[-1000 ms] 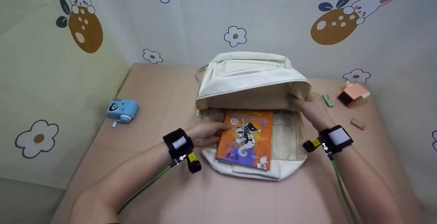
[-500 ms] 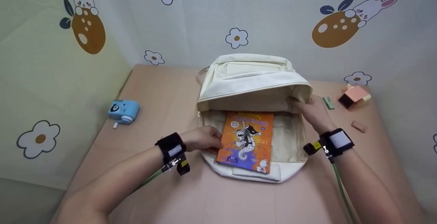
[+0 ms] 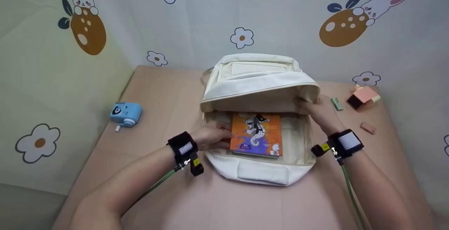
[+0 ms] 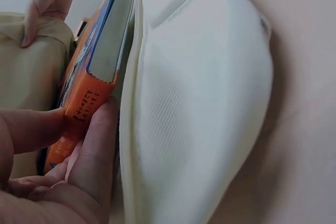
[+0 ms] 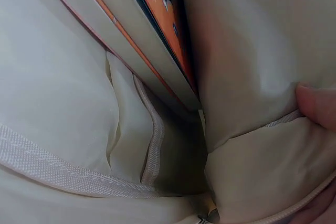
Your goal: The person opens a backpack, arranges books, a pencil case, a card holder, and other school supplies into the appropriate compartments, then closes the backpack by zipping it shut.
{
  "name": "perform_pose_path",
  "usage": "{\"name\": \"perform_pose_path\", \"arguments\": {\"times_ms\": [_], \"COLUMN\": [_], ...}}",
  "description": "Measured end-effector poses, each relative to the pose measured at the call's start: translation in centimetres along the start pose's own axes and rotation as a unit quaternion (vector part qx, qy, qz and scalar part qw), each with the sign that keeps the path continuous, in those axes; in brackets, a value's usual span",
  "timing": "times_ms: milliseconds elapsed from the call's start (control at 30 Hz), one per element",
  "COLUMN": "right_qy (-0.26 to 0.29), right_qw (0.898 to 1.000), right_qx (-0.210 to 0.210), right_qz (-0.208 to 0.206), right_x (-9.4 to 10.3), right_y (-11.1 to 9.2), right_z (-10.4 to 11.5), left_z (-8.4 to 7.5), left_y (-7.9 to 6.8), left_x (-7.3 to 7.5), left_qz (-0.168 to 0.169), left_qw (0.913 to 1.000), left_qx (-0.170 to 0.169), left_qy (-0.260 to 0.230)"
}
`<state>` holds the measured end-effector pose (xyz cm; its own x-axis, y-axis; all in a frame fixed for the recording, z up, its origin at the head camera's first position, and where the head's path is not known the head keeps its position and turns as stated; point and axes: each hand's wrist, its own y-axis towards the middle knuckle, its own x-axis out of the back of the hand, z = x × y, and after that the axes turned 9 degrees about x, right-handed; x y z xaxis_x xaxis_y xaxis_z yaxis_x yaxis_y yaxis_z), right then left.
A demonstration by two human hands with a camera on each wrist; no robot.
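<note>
A cream backpack (image 3: 259, 81) lies unzipped, its front panel raised. Inside its mouth is an orange and purple book (image 3: 256, 137) with a seahorse on the cover; its upper part is hidden under the panel. My left hand (image 3: 213, 134) pinches the book's spine between thumb and fingers, plain in the left wrist view. My right hand (image 3: 323, 113) grips the right edge of the raised panel, its thumb (image 5: 317, 106) on the lining. Below the orange book, the right wrist view shows the page edges of another book (image 5: 100, 19).
A blue pencil sharpener with a crank (image 3: 126, 113) stands at the table's left. On the right are a pink and black block-shaped object (image 3: 363, 97), a small green piece (image 3: 336, 103) and a small pink piece (image 3: 368, 127). A patterned cloth (image 3: 196, 23) hangs behind.
The orange book has slid deeper into the backpack, uncovering the front edge. My left hand has moved inward along its spine. My right hand still holds the panel up.
</note>
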<state>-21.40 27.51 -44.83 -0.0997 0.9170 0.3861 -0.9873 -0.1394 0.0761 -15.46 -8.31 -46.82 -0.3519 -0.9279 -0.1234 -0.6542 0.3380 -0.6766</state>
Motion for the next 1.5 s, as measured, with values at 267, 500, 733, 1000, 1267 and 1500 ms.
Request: {"name": "perform_pose_path", "arguments": {"times_ms": [267,500,733,1000,1267,1500], "right_qy": [-0.001,-0.014,-0.009,-0.018,-0.015,-0.021], "right_qw": [1.0,1.0,1.0,1.0,1.0,1.0], "right_qx": [-0.006,-0.017,-0.019,-0.01,-0.008,0.005], "right_qz": [0.005,0.004,0.005,-0.005,0.005,0.019], "right_x": [0.1,0.1,0.0,-0.2,0.1,0.2], "right_y": [0.0,0.1,0.1,-0.1,-0.3,-0.5], "right_z": [0.1,0.1,0.0,0.1,-0.2,0.0], "left_z": [-0.8,-0.6,-0.7,-1.8,-3.2,-3.9], "left_y": [1.4,2.6,1.8,-2.1,-4.2,-4.1], "left_x": [0.1,-0.1,0.1,2.3,7.3,7.9], "left_qz": [-0.066,-0.114,-0.137,-0.126,-0.181,-0.232], "left_qw": [0.9953,0.9743,0.9454,0.9062,0.86,0.8399], "left_qx": [-0.053,-0.145,-0.175,-0.174,-0.109,-0.217], "left_qy": [0.048,0.129,0.239,0.364,0.465,0.44]}}
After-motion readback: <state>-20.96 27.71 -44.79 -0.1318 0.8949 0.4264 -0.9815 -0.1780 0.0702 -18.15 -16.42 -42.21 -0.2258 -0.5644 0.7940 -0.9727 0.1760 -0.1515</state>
